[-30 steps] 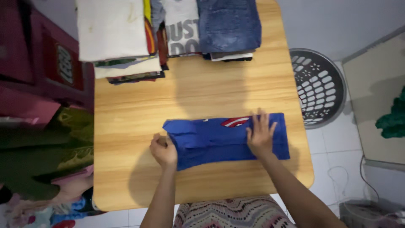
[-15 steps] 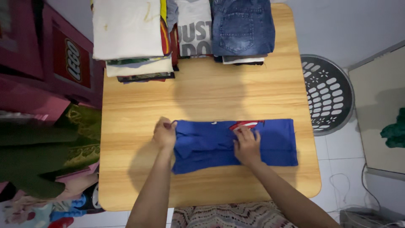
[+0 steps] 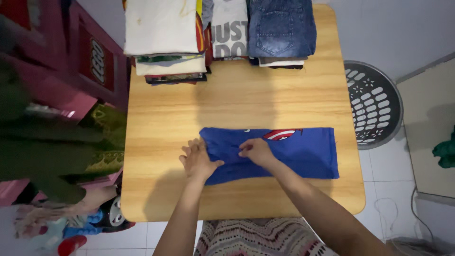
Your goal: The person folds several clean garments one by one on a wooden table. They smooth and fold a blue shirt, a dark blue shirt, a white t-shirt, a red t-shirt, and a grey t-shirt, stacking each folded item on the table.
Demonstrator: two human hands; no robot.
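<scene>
A blue garment [image 3: 303, 151] with a red and white print lies folded into a long strip on the wooden table [image 3: 246, 104]. My left hand [image 3: 196, 159] rests at the strip's left end, fingers spread and touching the cloth edge. My right hand [image 3: 256, 150] presses on the cloth near its middle-left, fingers curled on a fold; whether it pinches the fabric I cannot tell.
Stacks of folded clothes stand along the table's far edge: a cream-topped pile [image 3: 163, 38], a grey printed shirt [image 3: 230, 31] and folded jeans [image 3: 279, 28]. A grey laundry basket [image 3: 374, 104] sits on the floor to the right. Red furniture and heaped clothes lie on the left.
My right hand has slid left along the blue garment, from its right part to near the left end. My left hand stays at the left edge, fingers now spread.
</scene>
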